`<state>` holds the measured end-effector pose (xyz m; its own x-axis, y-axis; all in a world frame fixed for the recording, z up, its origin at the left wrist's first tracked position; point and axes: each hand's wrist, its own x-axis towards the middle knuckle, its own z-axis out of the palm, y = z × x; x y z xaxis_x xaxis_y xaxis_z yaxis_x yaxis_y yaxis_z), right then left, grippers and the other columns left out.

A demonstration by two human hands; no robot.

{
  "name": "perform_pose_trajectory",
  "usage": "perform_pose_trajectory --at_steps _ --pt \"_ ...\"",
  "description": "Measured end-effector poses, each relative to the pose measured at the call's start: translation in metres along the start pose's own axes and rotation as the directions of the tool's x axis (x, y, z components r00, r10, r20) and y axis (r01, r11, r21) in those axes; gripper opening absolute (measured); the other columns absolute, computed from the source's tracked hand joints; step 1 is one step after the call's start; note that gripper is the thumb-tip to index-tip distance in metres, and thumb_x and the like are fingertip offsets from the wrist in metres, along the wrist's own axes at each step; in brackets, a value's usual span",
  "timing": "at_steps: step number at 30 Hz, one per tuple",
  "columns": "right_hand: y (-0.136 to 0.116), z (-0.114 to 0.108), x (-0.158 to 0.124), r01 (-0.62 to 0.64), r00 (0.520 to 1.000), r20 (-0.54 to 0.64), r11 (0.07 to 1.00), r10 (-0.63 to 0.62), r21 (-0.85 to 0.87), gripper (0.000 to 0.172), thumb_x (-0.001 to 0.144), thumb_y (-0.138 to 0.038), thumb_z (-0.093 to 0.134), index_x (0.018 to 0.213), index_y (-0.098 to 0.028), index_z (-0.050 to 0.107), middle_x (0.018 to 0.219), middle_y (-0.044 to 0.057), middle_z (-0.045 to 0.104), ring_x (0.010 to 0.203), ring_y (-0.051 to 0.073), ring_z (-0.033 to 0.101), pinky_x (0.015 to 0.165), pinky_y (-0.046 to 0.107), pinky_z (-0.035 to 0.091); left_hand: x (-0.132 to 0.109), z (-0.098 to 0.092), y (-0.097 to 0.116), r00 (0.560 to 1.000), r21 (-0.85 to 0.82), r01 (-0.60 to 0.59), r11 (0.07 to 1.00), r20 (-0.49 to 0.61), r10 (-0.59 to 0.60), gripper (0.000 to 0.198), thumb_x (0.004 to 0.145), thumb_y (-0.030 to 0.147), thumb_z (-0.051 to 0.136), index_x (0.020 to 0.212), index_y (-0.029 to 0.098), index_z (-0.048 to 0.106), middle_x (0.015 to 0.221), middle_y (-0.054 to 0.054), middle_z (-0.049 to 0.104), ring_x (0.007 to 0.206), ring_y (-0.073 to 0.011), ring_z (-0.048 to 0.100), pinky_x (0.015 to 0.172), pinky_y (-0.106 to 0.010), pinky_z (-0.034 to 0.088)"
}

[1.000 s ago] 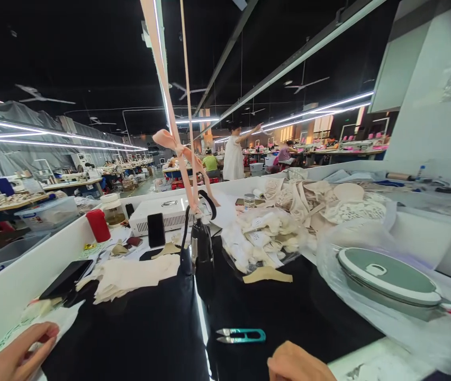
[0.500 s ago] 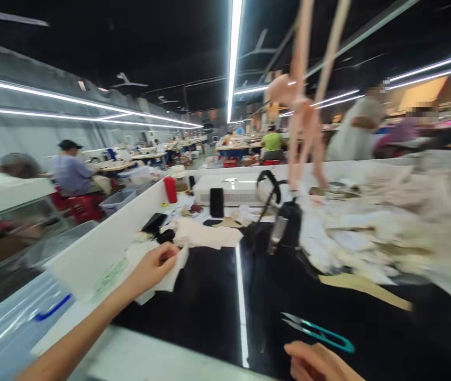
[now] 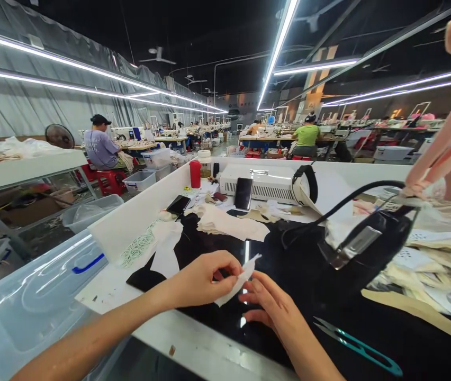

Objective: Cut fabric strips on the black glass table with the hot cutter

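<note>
My left hand (image 3: 205, 278) pinches a small white piece of cloth or paper (image 3: 235, 286) between thumb and fingers, above the black work surface (image 3: 289, 296). Close by on the other side, my right hand (image 3: 273, 307) has its fingers apart and slightly bent. Its fingertips are at the edge of the white piece; whether they touch it I cannot tell. Right of that hand lie teal thread snips (image 3: 360, 346). Beyond my hands is a cream fabric piece (image 3: 229, 222), and further left a white cut piece (image 3: 165, 243) beside a pale green thread heap (image 3: 140, 246).
A black corded tool (image 3: 372, 248) with a metal plate stands right, near pale pink straps (image 3: 443, 137). Cut pieces (image 3: 427, 270) pile up beyond it. Two phones, a red container (image 3: 195, 174) and a white vented box (image 3: 257, 182) are at the back. A lidded plastic bin (image 3: 30, 296) stands left.
My left hand has moved right from the white pieces, carrying a small one. My right hand has come up and left from near the snips to meet it. The view has turned left.
</note>
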<state>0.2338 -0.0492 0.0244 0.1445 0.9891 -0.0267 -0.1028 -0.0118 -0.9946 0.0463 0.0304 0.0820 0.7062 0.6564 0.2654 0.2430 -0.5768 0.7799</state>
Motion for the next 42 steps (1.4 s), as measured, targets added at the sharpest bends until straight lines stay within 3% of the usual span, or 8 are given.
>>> perform_pose_trajectory --at_steps 5,9,12,16,28,33,37,42 --pt "-0.001 0.0 0.007 -0.139 0.99 0.033 0.978 0.135 0.158 0.064 0.074 -0.074 0.086 0.106 -0.018 0.085 0.083 0.005 0.076 0.079 0.02 0.068 0.071 0.03 0.058 -0.011 0.014 0.001 0.982 -0.014 -0.154 0.988 0.108 0.154 0.011 0.099 0.021 0.06 0.091 0.02 0.067 0.107 -0.007 0.072 0.106 -0.0196 0.067 0.099 -0.031 0.051" --pt "-0.005 -0.009 0.004 -0.166 0.984 -0.019 0.943 0.179 0.29 0.059 0.073 -0.068 0.091 0.107 -0.019 0.087 0.087 0.006 0.079 0.084 0.023 0.07 0.075 0.032 0.059 -0.016 0.012 -0.017 0.984 -0.16 0.141 0.977 -0.085 -0.156 0.019 0.096 0.036 0.065 0.087 0.019 0.067 0.09 -0.002 0.066 0.082 -0.0157 0.061 0.075 -0.026 0.05" --pt "-0.007 -0.01 0.002 -0.165 0.981 -0.039 0.923 0.19 0.348 0.055 0.073 -0.064 0.093 0.103 -0.018 0.088 0.09 0.008 0.081 0.089 0.026 0.073 0.077 0.033 0.06 -0.017 0.015 -0.03 0.939 -0.27 0.32 0.908 -0.035 -0.342 0.034 0.092 0.051 0.071 0.09 0.017 0.07 0.087 -0.001 0.066 0.077 -0.0153 0.057 0.072 -0.027 0.046" --pt "-0.006 -0.003 -0.001 -0.17 0.98 -0.029 0.9 0.198 0.403 0.058 0.072 -0.065 0.093 0.102 -0.015 0.088 0.088 0.011 0.082 0.088 0.029 0.075 0.079 0.038 0.062 -0.015 0.031 -0.031 0.945 -0.463 0.324 0.825 0.115 -0.306 0.057 0.087 0.068 0.075 0.104 0.014 0.077 0.095 -0.006 0.073 0.085 -0.019 0.062 0.081 -0.03 0.047" --pt "0.007 -0.024 -0.012 -0.162 0.985 -0.015 0.952 0.172 0.258 0.063 0.076 -0.068 0.088 0.118 -0.02 0.084 0.111 0.011 0.082 0.103 0.03 0.075 0.089 0.04 0.064 -0.007 0.046 -0.012 0.886 -0.708 0.341 0.618 0.021 -0.464 0.07 0.068 0.078 0.088 0.089 0.014 0.073 0.086 -0.003 0.067 0.082 -0.0156 0.06 0.09 -0.034 0.055" --pt "0.021 -0.048 -0.015 0.131 0.914 -0.355 0.972 -0.195 -0.197 0.061 0.081 -0.07 0.081 0.122 -0.025 0.078 0.109 0.008 0.078 0.096 0.026 0.074 0.08 0.035 0.064 -0.008 0.048 -0.011 0.888 -0.634 0.368 0.68 0.023 -0.46 0.074 0.07 0.085 0.081 0.084 0.014 0.07 0.08 0.0 0.059 0.076 -0.0126 0.052 0.077 -0.027 0.05" --pt "0.012 -0.049 -0.023 0.407 0.832 -0.067 0.689 -0.55 -0.6 0.029 0.098 -0.054 0.07 0.108 -0.03 0.082 0.106 0.006 0.078 0.091 0.023 0.073 0.082 0.032 0.061 -0.006 0.05 -0.012 0.908 -0.563 0.369 0.739 0.049 -0.416 0.07 0.078 0.084 0.075 0.082 0.015 0.067 0.074 0.003 0.054 0.071 -0.0117 0.047 0.067 -0.024 0.042" --pt "0.009 -0.033 -0.026 0.576 0.705 0.103 0.481 -0.702 -0.661 0.02 0.106 -0.04 0.063 0.11 -0.028 0.079 0.102 0.005 0.079 0.091 0.022 0.073 0.08 0.031 0.059 -0.005 0.05 -0.008 0.918 -0.495 0.375 0.784 0.082 -0.388 0.065 0.085 0.08 0.07 0.075 0.017 0.059 0.067 0.005 0.047 0.063 -0.0101 0.04 0.058 -0.023 0.032"
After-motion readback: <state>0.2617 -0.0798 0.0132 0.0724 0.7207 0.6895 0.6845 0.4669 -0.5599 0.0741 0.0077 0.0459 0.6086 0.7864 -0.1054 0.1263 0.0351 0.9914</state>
